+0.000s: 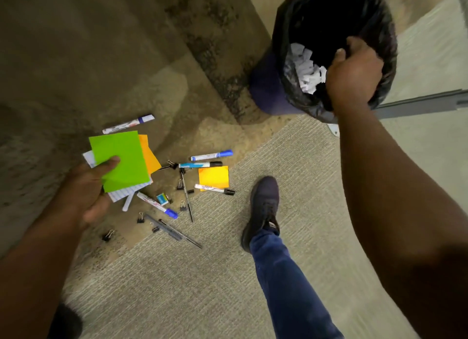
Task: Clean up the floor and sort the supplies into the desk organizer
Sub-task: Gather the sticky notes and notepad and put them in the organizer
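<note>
Markers, pens and binder clips lie scattered on the carpet (291,161), between the two hands and nearer the left. The left hand (86,186) is clamped on a fanned stack of paper, a green sheet (121,156) on top with orange sheets and lined cards under it, thumb pressed on the green face. The right hand (354,80) hangs over the mouth of the bin (273,90) with its black liner, knuckles up; torn white scraps (307,70) sit inside just at its nine o'clock, but whether the fingers are released or curled on anything I cannot tell from this angle. From that hand the supplies lie toward eight o'clock, well apart. The yellow sticky pad (214,176) sits at the right of the pile, with a black-capped marker (215,188) across its lower edge, long axis running about three to nine; a blue-capped marker (211,155) lies almost parallel above it. The desk organizer is not in view. Since the left grip is full, the right hand looks the likelier one for the next pick.
</note>
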A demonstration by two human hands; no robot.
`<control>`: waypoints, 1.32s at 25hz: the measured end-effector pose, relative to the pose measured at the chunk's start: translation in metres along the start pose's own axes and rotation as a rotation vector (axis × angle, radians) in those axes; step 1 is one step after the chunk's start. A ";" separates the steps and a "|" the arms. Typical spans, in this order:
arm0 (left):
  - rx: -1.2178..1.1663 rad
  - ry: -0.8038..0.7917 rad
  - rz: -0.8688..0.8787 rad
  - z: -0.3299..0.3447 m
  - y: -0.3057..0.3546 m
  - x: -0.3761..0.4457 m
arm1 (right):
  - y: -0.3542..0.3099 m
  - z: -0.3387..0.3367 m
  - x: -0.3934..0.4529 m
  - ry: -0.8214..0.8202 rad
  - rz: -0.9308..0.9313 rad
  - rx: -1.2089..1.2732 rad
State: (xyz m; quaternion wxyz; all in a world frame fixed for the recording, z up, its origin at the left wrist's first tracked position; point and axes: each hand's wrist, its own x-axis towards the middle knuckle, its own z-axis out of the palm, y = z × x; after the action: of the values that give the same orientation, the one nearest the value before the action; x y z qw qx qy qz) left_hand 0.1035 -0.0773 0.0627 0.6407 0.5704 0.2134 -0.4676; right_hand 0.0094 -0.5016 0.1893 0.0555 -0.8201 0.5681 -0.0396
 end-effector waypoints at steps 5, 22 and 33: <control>-0.036 0.019 -0.033 0.008 -0.011 0.012 | -0.007 0.051 -0.073 0.420 -0.439 0.410; -0.090 0.159 -0.096 -0.093 -0.082 0.025 | 0.075 0.288 -0.241 -0.578 -0.385 -0.334; -0.160 0.163 -0.102 -0.058 -0.028 -0.054 | 0.041 0.162 -0.242 -0.661 -0.023 0.220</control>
State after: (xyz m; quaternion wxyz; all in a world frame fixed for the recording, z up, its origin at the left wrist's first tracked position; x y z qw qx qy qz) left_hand 0.0698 -0.0020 0.0763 0.6399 0.5422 0.3301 -0.4331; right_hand -0.0932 -0.2821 0.0224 0.3240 -0.7841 0.5025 0.1666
